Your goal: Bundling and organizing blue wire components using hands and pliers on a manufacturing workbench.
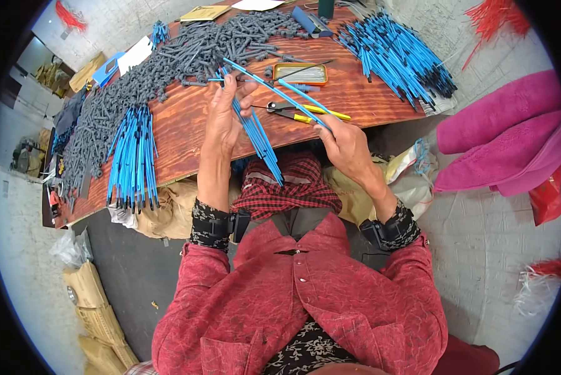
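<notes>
Head view: the left hand (223,115), fingers curled, holds slim blue plastic-looking rods (260,140) angled below it; the right hand (350,147) pinches two matching rods (302,96) extending leftward. Apparent step: two-handed rod handling; next calls for fingertip control.

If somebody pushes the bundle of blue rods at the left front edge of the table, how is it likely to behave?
The bundle of blue rods would probably fan out or slide apart, as its slim pieces splay. They look fairly stiff, since they lie straight. Its near end seems to overhang the wooden table, so it might tip off.
</notes>
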Motion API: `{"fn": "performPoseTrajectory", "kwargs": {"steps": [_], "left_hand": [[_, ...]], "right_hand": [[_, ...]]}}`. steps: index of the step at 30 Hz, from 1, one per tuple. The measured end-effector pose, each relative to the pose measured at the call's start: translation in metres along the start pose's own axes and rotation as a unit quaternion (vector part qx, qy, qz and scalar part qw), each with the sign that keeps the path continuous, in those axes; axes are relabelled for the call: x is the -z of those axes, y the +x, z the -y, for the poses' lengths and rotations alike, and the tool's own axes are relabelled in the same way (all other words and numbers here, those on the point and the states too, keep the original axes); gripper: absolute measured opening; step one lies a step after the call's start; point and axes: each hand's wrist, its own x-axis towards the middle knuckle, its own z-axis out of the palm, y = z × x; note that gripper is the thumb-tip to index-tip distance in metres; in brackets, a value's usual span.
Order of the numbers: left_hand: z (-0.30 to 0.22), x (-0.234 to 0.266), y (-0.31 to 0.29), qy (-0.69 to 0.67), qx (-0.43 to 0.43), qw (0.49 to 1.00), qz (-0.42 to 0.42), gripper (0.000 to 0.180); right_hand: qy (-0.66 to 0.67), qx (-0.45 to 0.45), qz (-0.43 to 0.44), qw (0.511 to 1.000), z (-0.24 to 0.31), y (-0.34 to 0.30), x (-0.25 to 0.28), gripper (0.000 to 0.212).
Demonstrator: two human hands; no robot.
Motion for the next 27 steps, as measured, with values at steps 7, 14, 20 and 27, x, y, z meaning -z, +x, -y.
{"fn": "performPoseTrajectory", "kwargs": {"steps": [7,14,20,27], "left_hand": [[0.0,0.001,0.001,-0.028,-0.003,0.998,-0.063,0.039],[0.005,0.012,0.006,-0.033,-0.026,0.999,-0.009,0.029],[-0.003,-0.037,-0.017,-0.197,0.049,0.979,0.032,0.011],[0.008,0.031,0.002,-0.048,-0.042,0.996,0.064,0.013]], "right_hand": [[-0.008,0.005,-0.025,1.0,-0.007,-0.007,-0.004,0.02],[0.017,-0.031,0.014,0.999,0.004,-0.011,-0.012,0.016],[0.041,-0.054,-0.029,0.997,-0.002,-0.023,-0.03,0.013],[0.069,-0.042,-0.05,0.995,0.006,-0.02,-0.044,0.011]]}}
